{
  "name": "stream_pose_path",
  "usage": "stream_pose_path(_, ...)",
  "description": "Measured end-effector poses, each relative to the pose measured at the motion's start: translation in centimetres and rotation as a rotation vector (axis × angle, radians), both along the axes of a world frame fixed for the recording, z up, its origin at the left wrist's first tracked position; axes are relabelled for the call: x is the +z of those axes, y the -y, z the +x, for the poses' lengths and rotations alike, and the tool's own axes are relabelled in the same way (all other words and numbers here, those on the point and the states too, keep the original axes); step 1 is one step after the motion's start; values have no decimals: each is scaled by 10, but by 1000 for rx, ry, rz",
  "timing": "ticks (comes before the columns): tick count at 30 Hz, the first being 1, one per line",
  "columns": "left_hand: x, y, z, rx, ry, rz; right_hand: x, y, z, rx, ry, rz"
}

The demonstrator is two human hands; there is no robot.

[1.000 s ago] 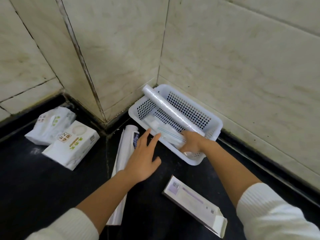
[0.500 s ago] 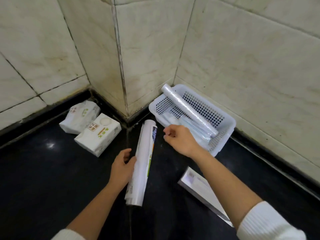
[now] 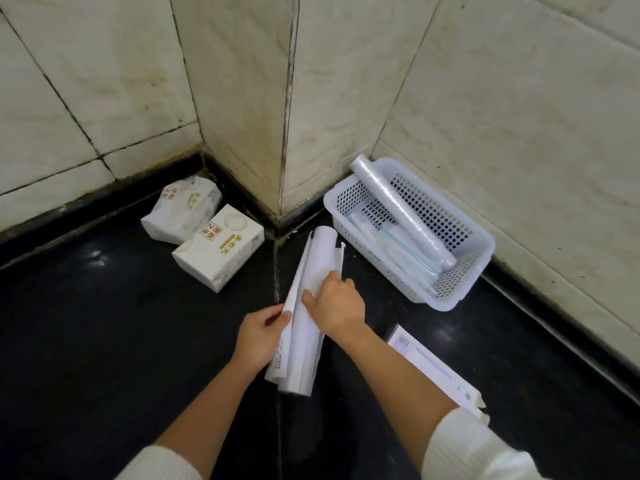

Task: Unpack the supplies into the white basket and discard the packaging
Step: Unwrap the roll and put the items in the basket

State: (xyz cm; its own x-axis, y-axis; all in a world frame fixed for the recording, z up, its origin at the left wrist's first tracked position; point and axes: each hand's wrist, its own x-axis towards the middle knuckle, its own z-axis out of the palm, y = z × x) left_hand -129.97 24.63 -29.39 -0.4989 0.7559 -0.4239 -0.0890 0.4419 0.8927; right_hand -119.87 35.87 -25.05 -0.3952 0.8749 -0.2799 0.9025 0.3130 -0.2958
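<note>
A long white roll box lies on the dark floor, its long flap standing open. My left hand pinches the flap's edge near the box's near end. My right hand rests inside the box, fingers curled on the white roll within. The white basket sits against the wall to the right. It holds a clear film roll laid diagonally and flat zip bags under it.
Two white tissue packs lie at the left by the wall corner. An empty flat white box lies on the floor under my right forearm. Tiled walls close in behind.
My right hand left the basket and moved onto the long box. My left hand took its side and lifted the flap open. The view shifted left.
</note>
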Motion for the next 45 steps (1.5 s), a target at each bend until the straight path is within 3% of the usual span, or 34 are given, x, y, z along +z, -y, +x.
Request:
stream_pose_path(3,5,0,0,4,6,1,-4,-2,-3,-242,-107,-290)
stream_pose_path(9,14,5,-3,-132,161,19,-5,-5,-6,-369,-207,-491)
stream_pose_path(12,17,5,-6,-282,124,-24,-3,-8,6,-471,-319,-621)
stream_pose_path(26,45,4,17,-572,-97,-152,-2,13,38,-456,-416,-712)
stream_pose_path(35,35,19,-13,-419,-93,-308,28,6,61,-386,-561,-803)
stream_pose_path(38,34,15,-23,-460,-128,-385,67,-8,67,-228,-601,-756)
stream_pose_path(42,50,-6,-29,-662,-174,-507,125,-55,76,-109,-555,-494)
stream_pose_path(45,63,-38,-32,-699,-409,-484,157,-100,83,-59,-433,-286)
